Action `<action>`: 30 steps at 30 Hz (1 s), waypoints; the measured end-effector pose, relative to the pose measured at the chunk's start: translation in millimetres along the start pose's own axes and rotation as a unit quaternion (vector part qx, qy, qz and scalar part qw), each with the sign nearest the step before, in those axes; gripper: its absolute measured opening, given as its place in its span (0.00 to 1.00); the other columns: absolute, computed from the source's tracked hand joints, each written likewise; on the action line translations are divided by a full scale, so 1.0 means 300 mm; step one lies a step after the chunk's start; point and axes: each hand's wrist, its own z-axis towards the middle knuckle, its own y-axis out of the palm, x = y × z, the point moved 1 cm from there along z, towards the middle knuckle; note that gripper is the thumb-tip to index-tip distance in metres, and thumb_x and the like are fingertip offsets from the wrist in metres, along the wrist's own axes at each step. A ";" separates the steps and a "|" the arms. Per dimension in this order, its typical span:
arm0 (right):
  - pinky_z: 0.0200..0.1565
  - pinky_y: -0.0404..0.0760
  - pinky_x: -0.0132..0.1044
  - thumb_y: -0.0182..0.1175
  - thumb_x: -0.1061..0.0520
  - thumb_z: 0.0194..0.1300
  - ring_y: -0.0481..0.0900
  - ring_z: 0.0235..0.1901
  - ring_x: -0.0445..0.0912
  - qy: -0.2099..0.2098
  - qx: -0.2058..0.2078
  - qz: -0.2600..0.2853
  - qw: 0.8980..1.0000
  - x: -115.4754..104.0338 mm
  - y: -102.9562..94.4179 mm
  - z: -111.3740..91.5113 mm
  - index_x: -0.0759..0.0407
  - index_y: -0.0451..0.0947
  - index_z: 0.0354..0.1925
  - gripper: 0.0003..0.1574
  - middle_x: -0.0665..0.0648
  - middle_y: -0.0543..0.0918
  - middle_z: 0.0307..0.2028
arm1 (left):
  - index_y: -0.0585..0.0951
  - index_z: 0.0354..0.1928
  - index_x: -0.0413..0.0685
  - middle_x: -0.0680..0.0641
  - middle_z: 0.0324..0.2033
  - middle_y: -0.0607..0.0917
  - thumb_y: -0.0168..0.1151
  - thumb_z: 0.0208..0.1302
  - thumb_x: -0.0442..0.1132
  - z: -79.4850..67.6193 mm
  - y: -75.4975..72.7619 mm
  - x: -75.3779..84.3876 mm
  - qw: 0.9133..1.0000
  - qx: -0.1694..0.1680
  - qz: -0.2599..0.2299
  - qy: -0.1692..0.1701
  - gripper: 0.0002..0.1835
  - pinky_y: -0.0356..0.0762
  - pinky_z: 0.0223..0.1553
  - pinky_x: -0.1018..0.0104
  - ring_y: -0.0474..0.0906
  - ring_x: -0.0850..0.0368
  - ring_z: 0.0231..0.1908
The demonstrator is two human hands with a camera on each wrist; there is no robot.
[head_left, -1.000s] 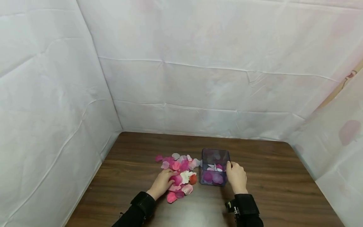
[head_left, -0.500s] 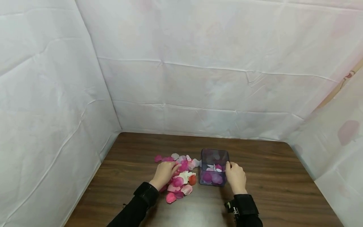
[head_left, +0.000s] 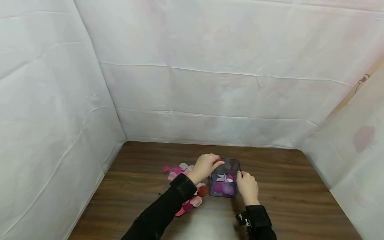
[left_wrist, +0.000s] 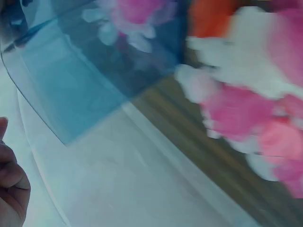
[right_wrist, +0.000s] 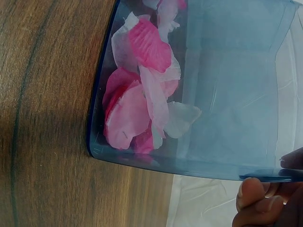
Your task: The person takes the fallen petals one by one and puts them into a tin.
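A see-through bluish-purple plastic box [head_left: 234, 165] stands on the table with pink and white flower petals [right_wrist: 147, 94] lying in its bottom. My left hand [head_left: 206, 165] is over the box's left side and pinches a dark pink petal [head_left: 217, 160]. In the left wrist view only a part of that hand [left_wrist: 12, 187] shows, beside the box wall. My right hand [head_left: 248, 188] grips the box's right rim; the right wrist view has its fingers [right_wrist: 253, 189] on one side of the wall. Left of the box lies a loose pile of petals [head_left: 196, 201], partly hidden under my left arm.
The brown wood-grain table [head_left: 288, 186] reaches back to a white cloth wall [head_left: 210, 90]. More cloth hangs at the left [head_left: 51, 116] and right. Black bands sit on both wrists.
My left hand has lifted from the petal pile and moved right to the box, a dark pink petal now in its fingers. My right hand stays on the rim.
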 end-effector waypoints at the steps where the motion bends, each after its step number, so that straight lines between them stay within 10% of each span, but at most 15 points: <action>1: 0.34 0.76 0.59 0.41 0.51 0.71 0.79 0.40 0.70 -0.001 0.001 0.001 1.000 -0.003 0.003 0.000 0.69 0.78 0.47 0.27 0.73 0.81 0.44 | 0.79 0.24 0.48 0.54 0.19 0.78 0.58 0.64 0.47 0.019 0.011 0.012 1.000 -0.009 0.009 0.009 0.14 0.68 0.26 0.76 0.70 0.65 0.21; 9: 0.29 0.74 0.56 0.42 0.50 0.70 0.79 0.37 0.69 -0.003 0.004 0.005 1.000 -0.013 0.026 -0.006 0.66 0.79 0.34 0.25 0.72 0.82 0.40 | 0.84 0.34 0.48 0.54 0.30 0.87 0.66 0.57 0.40 0.049 0.103 0.047 0.986 -0.153 0.058 -0.028 0.05 0.76 0.33 0.76 0.82 0.64 0.32; 14: 0.29 0.75 0.55 0.42 0.51 0.70 0.80 0.37 0.68 -0.006 0.004 0.007 1.000 -0.012 0.025 -0.004 0.67 0.80 0.37 0.25 0.72 0.82 0.40 | 0.79 0.54 0.49 0.51 0.47 0.85 0.65 0.59 0.38 0.035 0.106 0.054 0.980 -0.188 0.066 -0.014 0.20 0.76 0.49 0.71 0.81 0.60 0.48; 23: 0.35 0.76 0.59 0.41 0.51 0.71 0.79 0.41 0.69 -0.002 0.002 0.004 1.000 -0.013 0.017 -0.004 0.69 0.78 0.48 0.27 0.73 0.81 0.45 | 0.77 0.56 0.52 0.50 0.50 0.81 0.60 0.64 0.42 -0.016 0.026 0.023 0.998 -0.046 0.036 0.011 0.18 0.71 0.57 0.63 0.73 0.55 0.55; 30: 0.35 0.76 0.58 0.41 0.51 0.71 0.79 0.41 0.69 -0.002 0.006 0.004 1.000 -0.010 0.015 -0.008 0.68 0.79 0.47 0.27 0.73 0.81 0.44 | 0.82 0.46 0.51 0.48 0.47 0.81 0.66 0.58 0.40 -0.193 -0.020 -0.112 0.994 0.034 0.039 -0.092 0.13 0.75 0.49 0.53 0.76 0.49 0.51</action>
